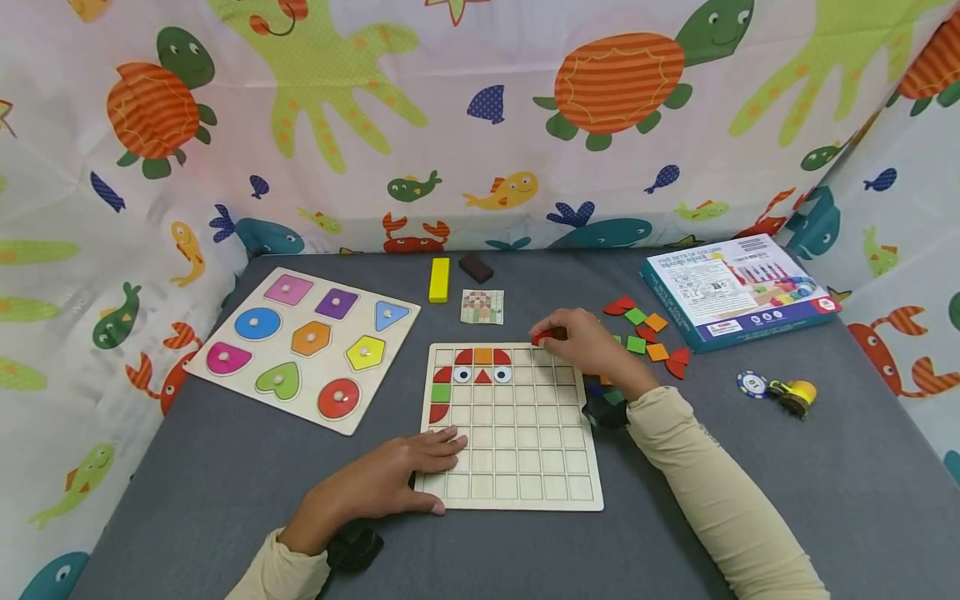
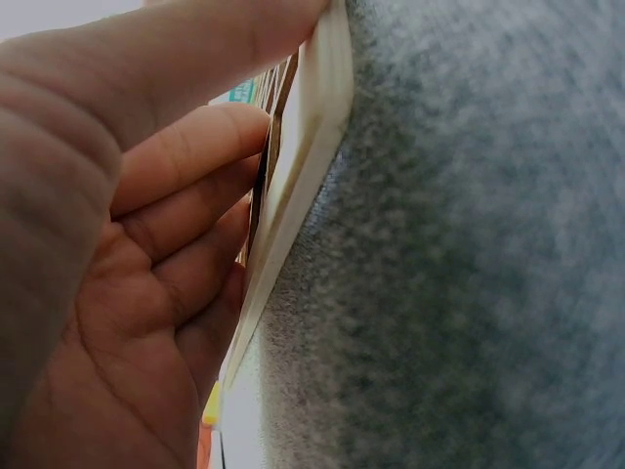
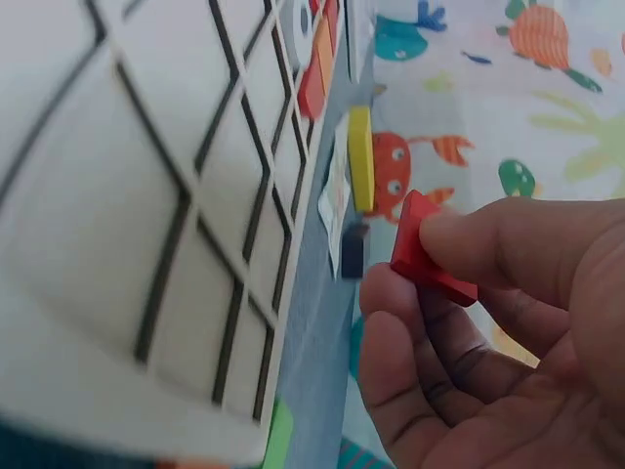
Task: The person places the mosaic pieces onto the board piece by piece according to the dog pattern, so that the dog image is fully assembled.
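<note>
A wooden grid board (image 1: 517,450) lies on the grey table, with several coloured tiles (image 1: 480,357) and two eye tiles set in its top left squares. My right hand (image 1: 581,340) hovers over the board's top right corner and pinches a red tile (image 1: 542,337) (image 3: 422,252) between thumb and fingers. My left hand (image 1: 390,482) lies flat on the board's lower left corner, its fingers (image 2: 186,156) pressed against the board's edge (image 2: 298,186). A small pattern card (image 1: 482,307) lies just beyond the board.
Loose coloured tiles (image 1: 647,332) lie right of the board, next to a blue box (image 1: 738,290). A shape puzzle (image 1: 307,343) sits at the left. A yellow block (image 1: 438,279), a dark block (image 1: 476,267), a poker chip (image 1: 752,384) and a yellow toy (image 1: 793,396) lie around. Patterned cloth walls enclose the table.
</note>
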